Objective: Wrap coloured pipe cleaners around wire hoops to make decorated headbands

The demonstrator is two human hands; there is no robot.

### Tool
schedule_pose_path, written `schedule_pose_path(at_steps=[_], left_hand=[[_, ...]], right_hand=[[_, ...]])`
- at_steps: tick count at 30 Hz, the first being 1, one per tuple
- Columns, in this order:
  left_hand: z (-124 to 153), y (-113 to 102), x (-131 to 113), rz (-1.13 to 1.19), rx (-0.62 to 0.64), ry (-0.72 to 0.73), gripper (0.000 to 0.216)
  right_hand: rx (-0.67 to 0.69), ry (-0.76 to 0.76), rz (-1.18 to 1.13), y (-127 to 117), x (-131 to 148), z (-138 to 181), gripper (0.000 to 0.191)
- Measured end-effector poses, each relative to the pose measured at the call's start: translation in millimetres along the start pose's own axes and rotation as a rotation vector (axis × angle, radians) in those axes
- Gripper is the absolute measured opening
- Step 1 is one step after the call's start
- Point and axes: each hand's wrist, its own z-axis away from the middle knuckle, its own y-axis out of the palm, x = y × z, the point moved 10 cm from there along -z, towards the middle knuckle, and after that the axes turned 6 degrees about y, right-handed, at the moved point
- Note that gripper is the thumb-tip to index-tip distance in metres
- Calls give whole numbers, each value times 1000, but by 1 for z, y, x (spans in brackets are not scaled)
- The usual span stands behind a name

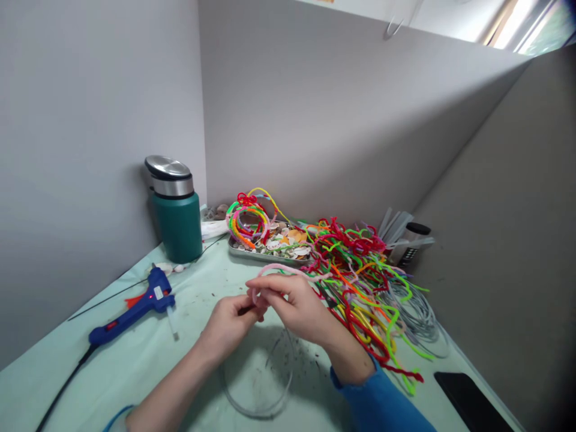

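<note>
My left hand (230,324) is closed in a pinch at the middle of the table, fingertips meeting those of my right hand (299,305). A pale pink pipe cleaner (281,267) loops over my right fingers, which pinch it near its curled end, and its other end trails off to the right. Below both hands hangs a grey wire ring (255,415), its top hidden behind my fingers. My left fingers appear to grip it there, where the pink pipe cleaner curls round.
A blue glue gun (135,309) and a green flask (177,225) stand left. Behind are a metal tray (265,259) of small discs and a coloured pipe-cleaner wreath (247,223). To the right lie tangled pipe cleaners (351,246), coiled grey wire (416,312) and a black phone (470,401).
</note>
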Motion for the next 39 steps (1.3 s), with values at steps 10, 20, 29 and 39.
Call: schedule_pose_path(at_steps=[10,20,29,39], left_hand=[[1,12,-6,65,80,24,22],[-1,2,-9,-42,16,58,33],[-1,0,-15,-78,14,78,34],[1,-3,-2,31,-16,-28,38]], right_hand=[[0,119,-88,-4,-12,-2,29],[-7,193,141,-12,-43,-3,11],[3,160,290,-7,-39,-4,7],[-5,130,332,-3,-33,-3,7]])
